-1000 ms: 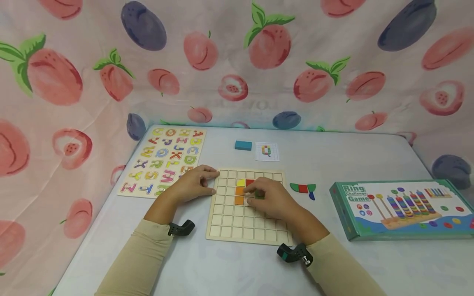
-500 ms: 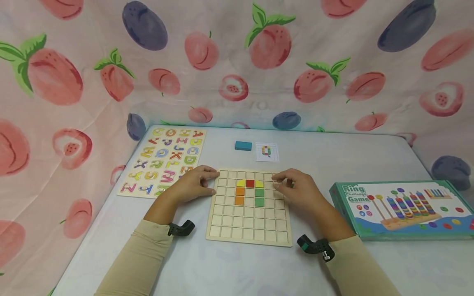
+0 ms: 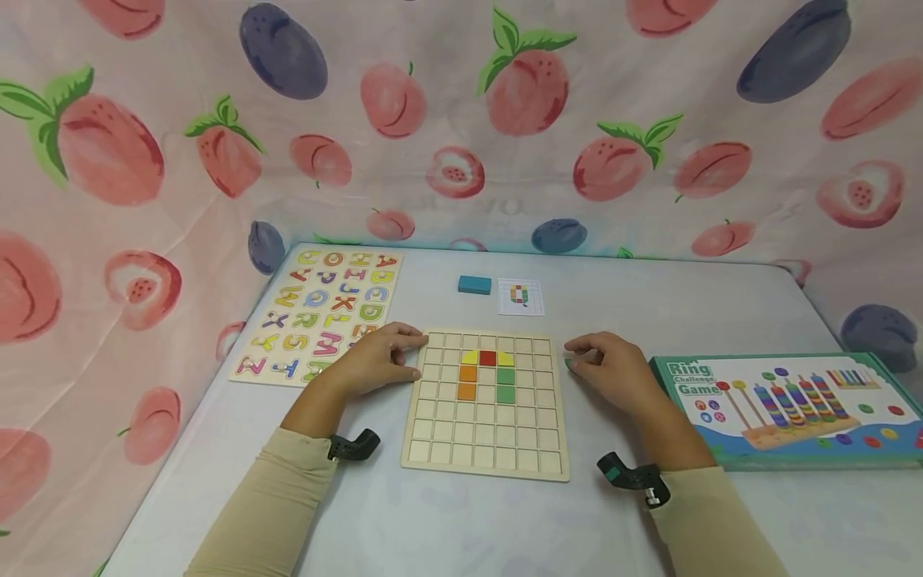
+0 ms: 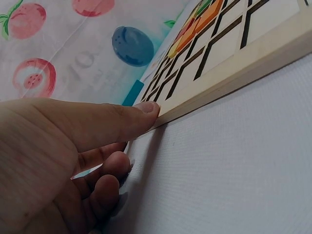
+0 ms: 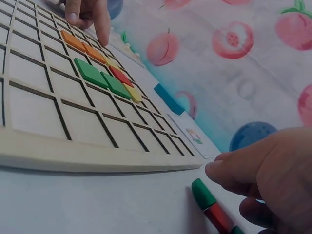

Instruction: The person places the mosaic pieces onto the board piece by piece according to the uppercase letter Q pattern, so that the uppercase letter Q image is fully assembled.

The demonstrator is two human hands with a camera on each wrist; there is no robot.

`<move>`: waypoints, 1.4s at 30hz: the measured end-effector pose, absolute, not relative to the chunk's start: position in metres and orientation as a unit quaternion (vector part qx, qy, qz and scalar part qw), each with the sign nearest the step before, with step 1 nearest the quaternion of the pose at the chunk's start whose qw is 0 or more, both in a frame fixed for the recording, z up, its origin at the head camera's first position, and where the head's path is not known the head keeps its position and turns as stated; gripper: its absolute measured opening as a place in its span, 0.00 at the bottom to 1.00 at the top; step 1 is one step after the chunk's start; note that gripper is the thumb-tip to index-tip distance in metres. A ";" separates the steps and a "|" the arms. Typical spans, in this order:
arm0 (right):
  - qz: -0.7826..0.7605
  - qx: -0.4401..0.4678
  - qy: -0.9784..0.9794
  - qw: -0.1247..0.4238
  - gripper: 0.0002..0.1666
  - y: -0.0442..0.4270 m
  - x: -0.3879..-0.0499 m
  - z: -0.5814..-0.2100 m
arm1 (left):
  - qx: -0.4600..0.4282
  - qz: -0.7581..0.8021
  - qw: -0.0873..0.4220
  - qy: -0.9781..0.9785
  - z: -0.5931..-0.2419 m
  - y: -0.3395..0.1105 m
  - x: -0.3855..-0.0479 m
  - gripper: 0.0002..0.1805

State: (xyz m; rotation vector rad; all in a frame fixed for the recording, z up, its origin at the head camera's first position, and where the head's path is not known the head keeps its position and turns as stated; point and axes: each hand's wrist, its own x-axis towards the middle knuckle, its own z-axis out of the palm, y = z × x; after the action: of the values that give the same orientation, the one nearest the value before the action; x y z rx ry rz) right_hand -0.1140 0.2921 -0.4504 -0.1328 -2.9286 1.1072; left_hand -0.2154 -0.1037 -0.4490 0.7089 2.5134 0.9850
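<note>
Beside the green piece [image 5: 203, 194], off the grid board [image 3: 485, 435] at two o'clock, the right hand [image 3: 613, 373] is loosely parted; the left hand [image 3: 371, 357], thumb straight, touches its ten-o'clock edge. A clumsy pinch might knock the adjoining red piece [image 5: 219, 218] away.

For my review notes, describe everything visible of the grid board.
The grid board is a flat, pale, wooden-looking panel with a plain rim and raised lines dividing it into cells. It lies on the white tabletop. Seven pieces sit in its cells: two yellow, one red, two orange, two green. The left hand touches its left edge.
</note>
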 end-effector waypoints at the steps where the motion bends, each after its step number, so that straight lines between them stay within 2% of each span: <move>1: 0.351 -0.046 -0.935 0.000 0.18 0.292 -0.114 -0.452 | 0.249 0.350 0.176 0.886 -0.449 -0.104 -0.215 0.34; 7: 0.331 -0.053 -0.942 -0.011 0.18 0.290 -0.115 -0.456 | 0.244 0.355 0.178 0.885 -0.450 -0.104 -0.215 0.34; 22: 0.329 -0.050 -0.943 0.007 0.08 0.289 -0.116 -0.451 | 0.243 0.354 0.176 0.886 -0.449 -0.104 -0.215 0.35; 42: 0.364 -0.070 -0.929 0.022 0.07 0.279 -0.115 -0.447 | 0.239 0.349 0.175 0.889 -0.447 -0.103 -0.214 0.34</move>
State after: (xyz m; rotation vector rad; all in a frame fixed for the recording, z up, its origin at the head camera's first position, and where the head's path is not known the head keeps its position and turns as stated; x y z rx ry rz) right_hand -0.1149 0.2794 -0.4474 -0.2158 -2.8765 1.1265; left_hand -0.2137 -0.1026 -0.4468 0.6784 2.5188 0.9880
